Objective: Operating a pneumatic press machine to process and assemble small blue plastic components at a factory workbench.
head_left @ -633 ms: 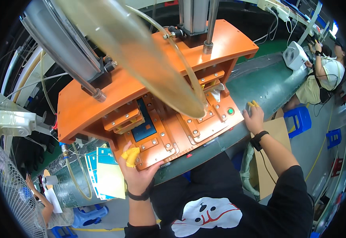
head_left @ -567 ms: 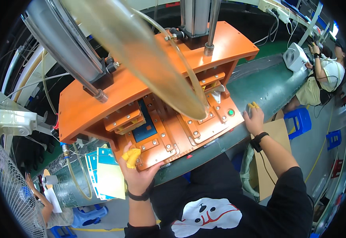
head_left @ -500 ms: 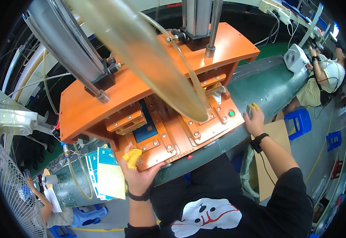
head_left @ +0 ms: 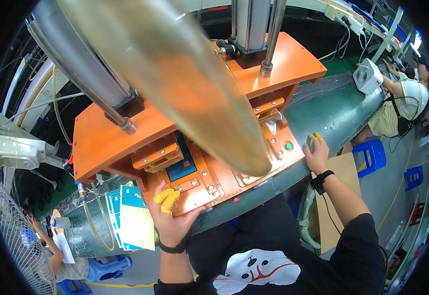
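Note:
An orange press machine (head_left: 126,142) fills the middle, with a copper-coloured base plate (head_left: 214,182) and a blue recess (head_left: 181,169) in it. My left hand (head_left: 168,216), with yellow covers on its fingertips, rests on the front left corner of the base plate. My right hand (head_left: 317,153), also with yellow fingertip covers and a black wristband, lies on the green belt at the plate's right end, near a green button (head_left: 289,146). Neither hand holds anything that I can see.
A large blurred metal cylinder (head_left: 185,83) hangs across the view and hides part of the press. A stack of blue and yellow sheets (head_left: 131,221) lies at lower left. Along the green conveyor (head_left: 332,113) sits a person (head_left: 406,103) beside a small white fan (head_left: 367,76). Blue stools (head_left: 372,155) stand on the floor.

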### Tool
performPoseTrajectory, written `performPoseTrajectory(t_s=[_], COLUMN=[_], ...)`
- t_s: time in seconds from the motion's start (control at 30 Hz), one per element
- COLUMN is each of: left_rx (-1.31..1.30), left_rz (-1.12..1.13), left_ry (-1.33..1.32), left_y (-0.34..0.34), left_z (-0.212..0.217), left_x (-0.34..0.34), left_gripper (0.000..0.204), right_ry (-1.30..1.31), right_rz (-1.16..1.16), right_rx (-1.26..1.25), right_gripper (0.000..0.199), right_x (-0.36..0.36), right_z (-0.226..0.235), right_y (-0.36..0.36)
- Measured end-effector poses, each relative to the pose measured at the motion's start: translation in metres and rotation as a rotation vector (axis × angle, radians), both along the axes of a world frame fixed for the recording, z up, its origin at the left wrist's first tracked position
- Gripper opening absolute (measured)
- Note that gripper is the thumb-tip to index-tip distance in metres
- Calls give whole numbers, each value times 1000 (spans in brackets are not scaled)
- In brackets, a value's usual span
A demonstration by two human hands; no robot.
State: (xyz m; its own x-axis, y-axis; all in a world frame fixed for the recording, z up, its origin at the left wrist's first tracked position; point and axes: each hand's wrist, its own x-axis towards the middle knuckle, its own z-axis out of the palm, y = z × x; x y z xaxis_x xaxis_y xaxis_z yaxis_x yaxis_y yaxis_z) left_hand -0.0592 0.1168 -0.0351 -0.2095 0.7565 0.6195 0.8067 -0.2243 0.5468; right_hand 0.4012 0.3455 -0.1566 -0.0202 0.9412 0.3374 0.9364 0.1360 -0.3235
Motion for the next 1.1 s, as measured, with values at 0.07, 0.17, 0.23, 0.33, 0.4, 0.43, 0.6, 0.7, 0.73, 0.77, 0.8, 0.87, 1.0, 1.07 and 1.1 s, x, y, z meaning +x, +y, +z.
performPoseTrajectory(t_s=[0.07, 0.17, 0.23, 0.33, 0.4, 0.43, 0.6, 0.7, 0.73, 0.77, 0.8, 0.87, 1.0, 1.07, 1.1], left_rx=[3, 32, 45, 35, 38, 39, -10, -41, -45, -58, -62, -77, -170, -267, -264], left_rz=[-3, -10, -7, -10, -10, -10, 0, -13, -6, -2, 21, 41, 63, 88, 82], left_ry=[2, 4, -42, -25, -18, -12, 45, 71, 80, 64, 68, 81, 90, 23, 23], left_y=[1, 0, 1, 1, 0, -1, 0, 4, 7, 5, -1, -2, -4, -1, 1], left_z=[-1, -4, -4, -2, -1, -1, 5, 7, 8, 7, 7, 5, 10, 17, 17], left_x=[0, 0, 1, 2, 1, 0, 0, 4, 6, 6, 3, -1, 4, 11, 11], left_gripper=[77, 76, 75, 74, 74, 74, 77, 80, 81, 85, 86, 87, 94, 107, 107], right_ry=[-3, 2, 7, 5, 12, 13, 17, -17, 2, -19, 4, -3, -4, 5, 5], right_rz=[0, 4, 3, -7, 4, 6, 12, -12, 7, 4, 34, 32, -9, -12, -18], right_rx=[9, 11, 6, 1, -6, -2, 46, 37, 71, 111, 128, 106, 93, 86, 90], right_gripper=[48, 47, 47, 47, 46, 46, 46, 46, 46, 46, 45, 45, 46, 46, 46], right_x=[2, 0, 1, 3, 1, -1, -3, 13, 13, 10, -2, -5, -4, 0, 0], right_z=[-3, -3, -1, -2, -2, -2, -1, -2, 0, 0, 5, -1, -2, -2, 0], right_y=[1, 1, 0, 1, 1, 2, -1, -1, -3, -4, -2, 1, -1, -3, -4])
